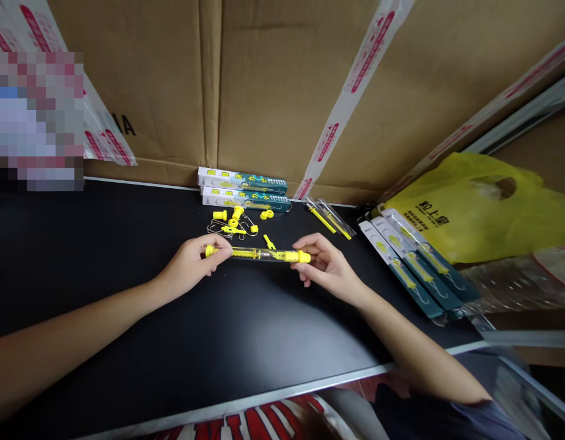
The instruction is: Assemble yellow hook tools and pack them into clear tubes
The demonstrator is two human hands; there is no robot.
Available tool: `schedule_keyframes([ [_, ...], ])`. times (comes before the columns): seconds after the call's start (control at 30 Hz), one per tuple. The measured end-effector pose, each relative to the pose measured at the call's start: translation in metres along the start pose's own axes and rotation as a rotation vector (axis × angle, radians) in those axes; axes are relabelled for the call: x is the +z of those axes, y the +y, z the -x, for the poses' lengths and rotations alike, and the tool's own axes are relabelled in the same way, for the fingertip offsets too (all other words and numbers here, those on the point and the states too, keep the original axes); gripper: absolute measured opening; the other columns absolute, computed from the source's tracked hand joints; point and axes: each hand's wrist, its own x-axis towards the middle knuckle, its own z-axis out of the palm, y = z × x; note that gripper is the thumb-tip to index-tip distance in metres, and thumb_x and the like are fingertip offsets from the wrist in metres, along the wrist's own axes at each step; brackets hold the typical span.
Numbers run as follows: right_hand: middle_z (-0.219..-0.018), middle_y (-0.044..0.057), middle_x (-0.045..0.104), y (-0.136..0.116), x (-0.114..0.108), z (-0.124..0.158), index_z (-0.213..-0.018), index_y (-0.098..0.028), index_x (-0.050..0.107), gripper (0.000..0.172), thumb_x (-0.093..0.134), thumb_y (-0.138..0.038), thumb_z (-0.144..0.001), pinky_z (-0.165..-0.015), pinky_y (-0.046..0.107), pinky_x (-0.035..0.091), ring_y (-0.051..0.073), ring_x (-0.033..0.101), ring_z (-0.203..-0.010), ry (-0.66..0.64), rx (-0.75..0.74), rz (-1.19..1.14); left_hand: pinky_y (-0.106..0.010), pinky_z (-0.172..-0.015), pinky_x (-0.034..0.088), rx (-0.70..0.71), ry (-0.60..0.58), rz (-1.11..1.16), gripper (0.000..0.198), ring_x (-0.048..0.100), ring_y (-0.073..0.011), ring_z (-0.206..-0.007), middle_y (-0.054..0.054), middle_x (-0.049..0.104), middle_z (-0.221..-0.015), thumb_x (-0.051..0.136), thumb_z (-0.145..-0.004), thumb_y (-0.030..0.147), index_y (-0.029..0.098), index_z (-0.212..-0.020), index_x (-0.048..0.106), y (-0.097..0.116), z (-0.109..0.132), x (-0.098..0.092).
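Observation:
A clear-tubed spring scale (266, 254) with yellow end caps lies level across both hands, above the black tabletop. My left hand (195, 260) is closed on its left end, thumb along the tube. At the other end, my right hand (326, 264) holds the yellow cap between thumb and fingers. A spring and yellow inner pieces show through the tube. Just beyond lie loose yellow caps (219, 215), wire hooks (215, 227), small yellow rings (266, 214) and a yellow slotted piece (268, 242).
Two scale boxes (246, 200) rest against the cardboard wall (264, 91). Clear tubes with yellow strips (331, 219) lie to their right. Several more boxes (415, 269) and a yellow plastic bag (475, 208) occupy the right side. The table's metal edge (282, 394) runs nearest me.

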Motion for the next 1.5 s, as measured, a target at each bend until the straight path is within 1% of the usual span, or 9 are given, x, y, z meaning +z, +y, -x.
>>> schedule_keyframes([
  [0.1,-0.085,0.0,0.059,0.0002,0.0004,-0.0011,-0.102,-0.021,0.051,0.029,0.068,-0.032,-0.082,-0.048,0.02,0.052,0.008,0.057,-0.059,0.03,-0.035,0.012,-0.023,-0.062,0.048,0.067,0.037,-0.116,0.024,0.056,-0.0117,-0.064,0.002,0.063,-0.074,0.059,-0.083,0.042,0.018,-0.084,0.065,0.0023,0.0001,0.0001],
  [0.23,-0.082,0.001,0.063,-0.0008,-0.0004,-0.002,-0.1,-0.019,0.052,0.031,0.07,-0.035,-0.081,-0.05,0.021,0.052,0.008,0.057,-0.056,0.057,-0.054,-0.003,-0.026,-0.075,0.049,0.117,0.042,-0.205,0.022,0.061,-0.0146,-0.075,0.0,0.068,-0.079,0.061,-0.082,0.04,0.019,-0.083,0.068,0.0057,0.0009,-0.0001],
  [0.43,-0.071,0.001,0.066,-0.0033,0.0016,-0.0017,-0.095,-0.018,0.052,0.03,0.069,-0.038,-0.081,-0.049,0.023,0.049,0.009,0.056,-0.052,0.062,-0.027,-0.03,-0.025,-0.072,0.049,0.099,0.035,-0.199,0.022,0.063,-0.016,-0.077,-0.001,0.07,-0.083,0.063,-0.08,0.039,0.018,-0.085,0.067,0.005,0.0018,-0.0001],
  [0.63,-0.069,0.001,0.067,-0.0015,0.0011,-0.0022,-0.093,-0.018,0.051,0.027,0.069,-0.034,-0.081,-0.049,0.022,0.048,0.008,0.056,-0.05,0.064,-0.037,-0.058,-0.025,-0.073,0.049,0.14,0.05,-0.215,0.021,0.061,-0.015,-0.077,0.0,0.068,-0.084,0.069,-0.076,0.035,0.019,-0.089,0.065,0.0045,0.0024,0.0021],
  [0.83,-0.069,0.001,0.067,-0.0021,0.0012,-0.002,-0.095,-0.018,0.052,0.03,0.07,-0.038,-0.08,-0.049,0.023,0.048,0.009,0.056,-0.05,0.064,-0.017,-0.041,-0.025,-0.074,0.049,0.154,0.05,-0.216,0.018,0.061,-0.0145,-0.078,0.0,0.066,-0.083,0.068,-0.077,0.031,0.019,-0.089,0.063,0.0071,0.0032,0.0034],
  [1.07,-0.072,0.001,0.066,-0.0026,0.0006,-0.002,-0.1,-0.019,0.051,0.031,0.068,-0.038,-0.082,-0.051,0.023,0.049,0.009,0.055,-0.052,0.039,-0.017,-0.022,-0.032,-0.087,0.05,0.143,0.038,-0.209,0.024,0.065,-0.0193,-0.092,-0.003,0.071,-0.098,0.065,-0.079,0.034,0.019,-0.098,0.067,0.0085,0.0039,0.003],
  [1.3,-0.076,0.001,0.065,-0.0036,-0.0014,-0.0015,-0.107,-0.019,0.05,0.031,0.061,-0.04,-0.087,-0.053,0.023,0.049,0.009,0.055,-0.056,0.024,-0.007,0.004,-0.033,-0.09,0.049,0.16,0.045,-0.255,0.023,0.064,-0.0202,-0.094,-0.003,0.071,-0.099,0.059,-0.084,0.037,0.02,-0.097,0.068,0.0085,0.0027,0.0018],
  [1.4,-0.077,0.002,0.065,-0.003,-0.0014,-0.0019,-0.106,-0.019,0.05,0.03,0.059,-0.041,-0.088,-0.052,0.023,0.049,0.009,0.055,-0.056,0.027,0.008,0.002,-0.031,-0.085,0.049,0.143,0.039,-0.245,0.024,0.064,-0.019,-0.088,-0.003,0.071,-0.094,0.057,-0.085,0.038,0.019,-0.096,0.067,0.0082,0.0021,0.0015],
  [1.5,-0.081,0.002,0.064,-0.001,-0.0009,-0.0028,-0.102,-0.019,0.052,0.028,0.063,-0.04,-0.086,-0.052,0.022,0.049,0.009,0.055,-0.058,0.047,0.019,0.01,-0.026,-0.073,0.048,0.117,0.019,-0.223,0.024,0.062,-0.0148,-0.071,0.0,0.069,-0.079,0.055,-0.086,0.038,0.019,-0.095,0.067,0.0085,0.0023,0.0011],
])
